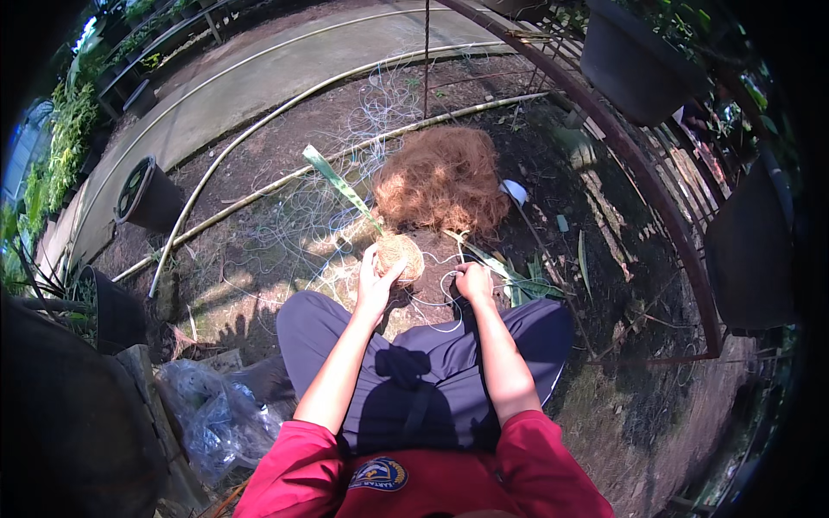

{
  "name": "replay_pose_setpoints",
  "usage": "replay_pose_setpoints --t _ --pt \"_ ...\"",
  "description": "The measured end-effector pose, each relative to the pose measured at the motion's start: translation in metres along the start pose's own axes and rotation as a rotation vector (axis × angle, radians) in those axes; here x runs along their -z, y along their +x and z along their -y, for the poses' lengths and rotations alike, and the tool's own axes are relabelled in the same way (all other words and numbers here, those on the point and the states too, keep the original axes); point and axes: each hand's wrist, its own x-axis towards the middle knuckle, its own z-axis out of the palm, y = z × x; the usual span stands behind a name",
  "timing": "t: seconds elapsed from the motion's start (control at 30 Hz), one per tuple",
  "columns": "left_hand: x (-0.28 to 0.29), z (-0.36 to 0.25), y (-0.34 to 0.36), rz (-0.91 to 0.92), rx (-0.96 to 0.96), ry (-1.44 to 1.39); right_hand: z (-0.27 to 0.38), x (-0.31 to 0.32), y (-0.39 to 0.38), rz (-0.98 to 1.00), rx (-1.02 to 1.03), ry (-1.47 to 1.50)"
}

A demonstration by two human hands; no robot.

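Observation:
My left hand point(376, 281) grips a round ball of brown coconut fibre point(401, 255), with a long, pale green mottled leaf point(335, 177) standing out of its top. To the ball's right, my right hand point(474, 281) is closed on a thin pale string point(452, 257) that loops between it and the ball. A large loose heap of orange-brown fibre point(440, 177) lies on the soil beyond both hands. More green leaves point(522, 287) lie just right of my right hand, and tangled thin string point(380, 104) spreads over the ground.
Black pots stand left point(151, 194) and right point(747, 250), another point(635, 60) upper right, by a rusty metal frame point(648, 186). Bamboo poles point(207, 222) and a hose cross the soil beside a concrete path point(250, 73). Clear plastic point(203, 414) lies lower left; a white object point(514, 192) sits near the heap.

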Motion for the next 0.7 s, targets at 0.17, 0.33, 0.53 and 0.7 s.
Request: replay_pose_setpoints --t 0.17,0.33,0.53,0.7 --pt "-0.012 0.011 0.003 -0.003 0.181 -0.049 0.006 0.015 -0.010 -0.075 0.321 0.322" --pt "-0.029 0.032 0.009 -0.045 0.248 -0.109 0.036 0.042 -0.016 -0.034 0.435 0.886" --pt "-0.017 0.060 0.004 -0.043 0.137 0.118 0.062 0.104 -0.026 -0.198 0.366 1.198" --pt "-0.013 0.064 0.007 -0.167 0.130 0.087 0.053 0.129 -0.026 -0.250 0.401 1.046"
